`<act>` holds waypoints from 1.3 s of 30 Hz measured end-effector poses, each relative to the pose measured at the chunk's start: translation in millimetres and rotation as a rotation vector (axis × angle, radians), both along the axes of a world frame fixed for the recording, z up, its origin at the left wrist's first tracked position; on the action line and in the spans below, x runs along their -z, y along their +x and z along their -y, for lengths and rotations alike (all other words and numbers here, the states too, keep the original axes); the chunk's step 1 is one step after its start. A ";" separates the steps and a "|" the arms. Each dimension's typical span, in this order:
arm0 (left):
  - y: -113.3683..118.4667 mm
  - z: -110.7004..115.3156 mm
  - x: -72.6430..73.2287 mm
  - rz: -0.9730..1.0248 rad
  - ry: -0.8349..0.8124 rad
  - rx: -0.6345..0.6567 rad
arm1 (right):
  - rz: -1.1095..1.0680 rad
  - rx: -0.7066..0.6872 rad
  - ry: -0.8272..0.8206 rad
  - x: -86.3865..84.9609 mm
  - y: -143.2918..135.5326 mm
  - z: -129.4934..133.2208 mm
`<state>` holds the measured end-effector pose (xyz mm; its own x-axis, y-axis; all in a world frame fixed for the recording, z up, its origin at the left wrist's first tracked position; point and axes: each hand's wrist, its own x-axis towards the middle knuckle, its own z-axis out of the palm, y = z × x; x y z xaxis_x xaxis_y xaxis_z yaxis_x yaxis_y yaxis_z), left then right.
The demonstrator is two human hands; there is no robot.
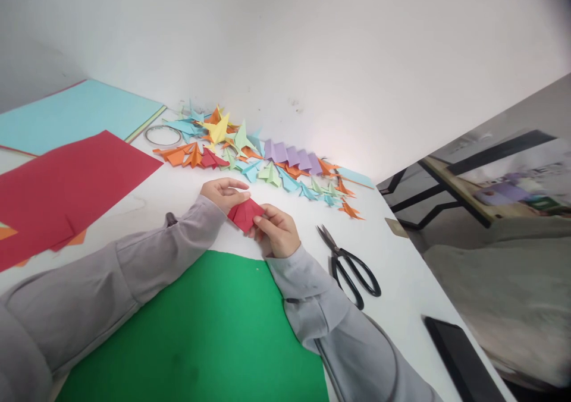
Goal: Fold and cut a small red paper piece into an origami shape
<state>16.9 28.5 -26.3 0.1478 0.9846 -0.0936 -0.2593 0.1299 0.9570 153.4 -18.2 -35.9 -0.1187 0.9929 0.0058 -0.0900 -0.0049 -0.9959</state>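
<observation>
A small piece of folded red paper (244, 214) with crease lines is held up between both hands, over the white tabletop. My left hand (224, 194) pinches its upper left edge with the thumb in front. At its right corner, my right hand (277, 229) grips it between thumb and fingers. Below the hands lies a large green sheet (200, 330), partly covered by both grey sleeves. Beyond them, folded paper figures in several colours, such as a yellow one (217, 129) and an orange one (350, 210), lie heaped along the wall.
Black-handled scissors (345, 265) lie partly spread to the right. A dark flat device (464, 360) is near the right table edge. Large red (75, 194) and light blue sheets (84, 113) cover the left side. A roll of tape (163, 135) sits beside the figures.
</observation>
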 end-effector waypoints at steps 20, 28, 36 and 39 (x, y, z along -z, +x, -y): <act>3.9 0.7 -3.5 0.016 -0.003 -0.059 | 0.110 0.060 0.094 4.5 -1.5 2.6; 6.4 5.9 -1.7 -0.058 0.092 -0.060 | 0.030 0.018 0.058 4.5 -0.3 2.7; 6.5 2.2 -1.0 0.033 0.001 -0.058 | -0.008 0.110 0.048 4.7 -1.4 1.4; 6.1 -0.7 -1.8 0.143 -0.078 -0.039 | -0.097 0.175 0.004 2.1 -0.1 -0.3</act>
<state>23.0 29.2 -24.5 0.1270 0.9804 -0.1505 -0.3987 0.1894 0.8973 153.3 -18.0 -38.0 0.0570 0.9983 0.0132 -0.1844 0.0236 -0.9826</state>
